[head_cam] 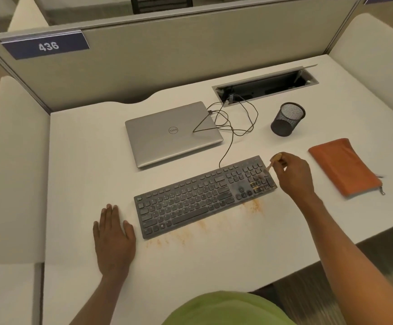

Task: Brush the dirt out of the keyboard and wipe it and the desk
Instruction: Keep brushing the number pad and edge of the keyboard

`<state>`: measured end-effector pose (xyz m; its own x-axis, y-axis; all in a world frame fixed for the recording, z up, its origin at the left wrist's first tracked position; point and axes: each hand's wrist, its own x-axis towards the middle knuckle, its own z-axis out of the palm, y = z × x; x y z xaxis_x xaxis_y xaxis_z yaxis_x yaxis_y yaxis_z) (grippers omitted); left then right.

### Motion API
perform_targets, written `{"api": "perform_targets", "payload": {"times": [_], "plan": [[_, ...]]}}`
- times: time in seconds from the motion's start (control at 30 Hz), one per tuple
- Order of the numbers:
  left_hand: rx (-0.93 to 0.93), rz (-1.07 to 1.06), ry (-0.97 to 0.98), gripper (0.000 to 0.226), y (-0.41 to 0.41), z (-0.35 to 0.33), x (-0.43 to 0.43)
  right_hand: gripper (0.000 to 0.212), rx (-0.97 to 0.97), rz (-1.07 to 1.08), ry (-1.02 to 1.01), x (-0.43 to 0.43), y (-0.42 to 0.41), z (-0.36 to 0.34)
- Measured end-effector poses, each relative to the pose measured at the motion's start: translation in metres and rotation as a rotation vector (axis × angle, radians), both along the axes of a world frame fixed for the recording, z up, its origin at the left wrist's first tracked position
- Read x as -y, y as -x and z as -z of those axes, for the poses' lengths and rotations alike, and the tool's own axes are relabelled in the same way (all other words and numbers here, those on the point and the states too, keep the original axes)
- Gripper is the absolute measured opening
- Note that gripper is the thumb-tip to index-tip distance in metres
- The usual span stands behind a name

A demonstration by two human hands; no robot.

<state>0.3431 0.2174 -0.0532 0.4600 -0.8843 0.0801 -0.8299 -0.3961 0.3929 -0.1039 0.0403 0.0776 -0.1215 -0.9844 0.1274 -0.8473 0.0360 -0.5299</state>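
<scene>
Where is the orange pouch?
In the head view, the orange pouch lies on the desk, right of the right hand and the keyboard, nearer than the black mesh cup.

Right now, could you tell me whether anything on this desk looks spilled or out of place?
Orange-brown powder is scattered on the white desk along the near edge of the dark grey keyboard, and similar grime coats its number pad, where the right hand holds a small tan brush.

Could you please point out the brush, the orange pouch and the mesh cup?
brush (276, 157): head view, rounded handle end.
orange pouch (344, 166): head view, fabric middle.
mesh cup (282, 127): head view, outer wall.
</scene>
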Motion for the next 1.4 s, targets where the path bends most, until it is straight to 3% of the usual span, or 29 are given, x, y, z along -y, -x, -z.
{"api": "perform_targets", "payload": {"times": [0.1,0.3,0.47,0.73,0.9,1.17,1.4], "plan": [[0.003,0.001,-0.012,0.065,-0.002,0.002,0.0,0.016,0.136,-0.001,0.002,-0.002,-0.006,0.001],[0.0,-0.004,-0.011,0.067,-0.001,0.003,-0.001,0.019,0.114,0.097,0.01,-0.009,-0.007,0.009],[0.02,-0.003,-0.018,0.067,-0.001,0.004,0.0,0.018,0.212,0.069,0.075,-0.01,-0.013,0.003],[0.029,-0.032,-0.024,0.064,0.013,0.008,-0.004,0.023,0.092,0.164,0.088,-0.02,-0.005,0.015],[0.023,-0.04,-0.012,0.064,0.018,0.007,-0.009,0.022,0.259,0.079,0.12,-0.025,-0.01,0.007],[0.009,-0.057,0.015,0.064,0.021,0.006,-0.01,0.022,0.094,0.067,-0.017,-0.038,0.001,0.015],[0.024,-0.063,0.024,0.063,0.021,0.008,-0.01,0.021,0.264,0.036,0.086,-0.035,-0.003,0.008]]}}
